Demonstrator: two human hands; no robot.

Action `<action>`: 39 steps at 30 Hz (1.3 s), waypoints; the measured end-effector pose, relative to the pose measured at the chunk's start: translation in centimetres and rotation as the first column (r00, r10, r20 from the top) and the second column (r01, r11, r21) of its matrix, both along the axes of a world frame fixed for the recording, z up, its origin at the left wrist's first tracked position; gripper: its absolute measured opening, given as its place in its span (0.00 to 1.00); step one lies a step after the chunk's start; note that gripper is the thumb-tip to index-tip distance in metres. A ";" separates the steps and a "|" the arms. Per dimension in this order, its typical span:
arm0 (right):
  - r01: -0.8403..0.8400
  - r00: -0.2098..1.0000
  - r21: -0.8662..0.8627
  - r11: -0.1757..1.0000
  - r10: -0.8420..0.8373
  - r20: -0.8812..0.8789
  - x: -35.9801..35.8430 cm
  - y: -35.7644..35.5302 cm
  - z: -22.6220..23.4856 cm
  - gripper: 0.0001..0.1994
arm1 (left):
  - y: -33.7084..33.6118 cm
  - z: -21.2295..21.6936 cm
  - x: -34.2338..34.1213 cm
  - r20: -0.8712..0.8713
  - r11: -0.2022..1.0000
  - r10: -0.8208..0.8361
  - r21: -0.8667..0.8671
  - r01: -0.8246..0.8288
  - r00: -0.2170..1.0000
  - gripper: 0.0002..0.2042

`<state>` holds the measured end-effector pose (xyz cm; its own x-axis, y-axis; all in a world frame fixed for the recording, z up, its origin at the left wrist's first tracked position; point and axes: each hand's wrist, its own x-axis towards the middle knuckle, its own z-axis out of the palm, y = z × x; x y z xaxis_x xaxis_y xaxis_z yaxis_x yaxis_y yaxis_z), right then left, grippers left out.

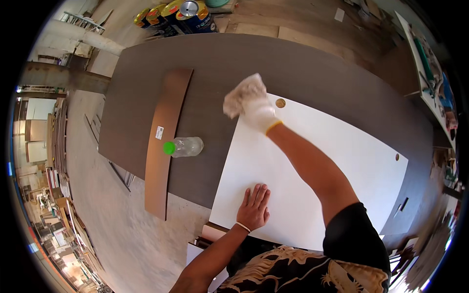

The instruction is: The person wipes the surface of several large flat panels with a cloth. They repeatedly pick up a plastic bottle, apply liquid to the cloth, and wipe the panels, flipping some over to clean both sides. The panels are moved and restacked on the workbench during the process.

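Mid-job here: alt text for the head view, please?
A right hand in a white, yellow-cuffed glove holds a crumpled beige cloth at the far left corner of a flat white panel; the bare left hand rests flat on it. Leftward, on a dark grey surface, are a clear bottle with a green cap and a long brown board.

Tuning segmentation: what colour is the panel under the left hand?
White; the panel shows best in the head view, under the left hand.

Tan-patterned black short-sleeved shirt (pixel 312 268), white yellow-edged glove (pixel 259 114), pale wristband (pixel 243 226)
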<state>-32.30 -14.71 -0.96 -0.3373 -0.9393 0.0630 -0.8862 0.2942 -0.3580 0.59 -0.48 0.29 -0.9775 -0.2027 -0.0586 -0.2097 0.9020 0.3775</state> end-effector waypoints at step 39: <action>0.134 0.982 0.048 0.990 -0.127 -0.138 -1.2 0.6 -0.5 0.24 | 0.4 0.4 -0.8 0.050 1.000 -0.005 -0.030 0.007 0.999 0.33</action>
<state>-33.48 -14.11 -1.48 -0.4495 -0.8910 0.0634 -0.8775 0.4271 -0.2180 -0.24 -0.09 0.69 -0.9747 -0.1991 -0.1014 -0.2220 0.9142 0.3391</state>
